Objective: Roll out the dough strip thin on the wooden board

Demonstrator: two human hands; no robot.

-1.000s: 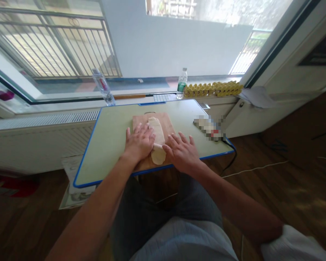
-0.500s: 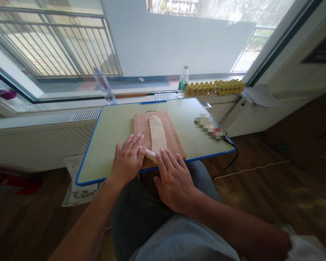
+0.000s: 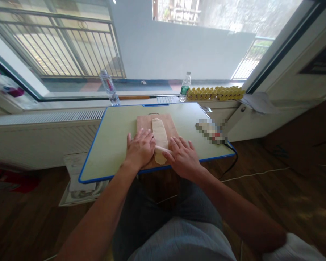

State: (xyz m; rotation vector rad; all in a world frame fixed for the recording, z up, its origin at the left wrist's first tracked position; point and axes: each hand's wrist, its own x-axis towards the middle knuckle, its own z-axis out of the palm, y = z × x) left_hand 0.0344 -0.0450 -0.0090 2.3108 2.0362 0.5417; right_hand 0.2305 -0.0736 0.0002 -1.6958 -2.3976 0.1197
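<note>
A pale rolling pin (image 3: 163,149) lies crosswise over a long, flat strip of dough (image 3: 159,131). Under the dough is a wooden cutting board (image 3: 144,120). My left hand (image 3: 141,146) holds the pin's left end under its palm, fingers stretched forward over the board. At the other end, my right hand (image 3: 183,156) has its palm and thumb on the pin, with the fingers reaching forward. Both ends of the pin are hidden by my hands. A short rounded end of the dough shows on the near side of the pin.
The board rests on a small blue-edged table (image 3: 116,130). At its right lies a blurred-out object (image 3: 210,130) with a black cord. Two plastic bottles, a clear one (image 3: 109,88) and a green-labelled one (image 3: 185,87), stand by the window near a yellow egg tray (image 3: 216,93).
Both hands have moved forward with the rolling pin, from the near end of the dough farther up the strip. The near end of the dough now shows behind the pin.
</note>
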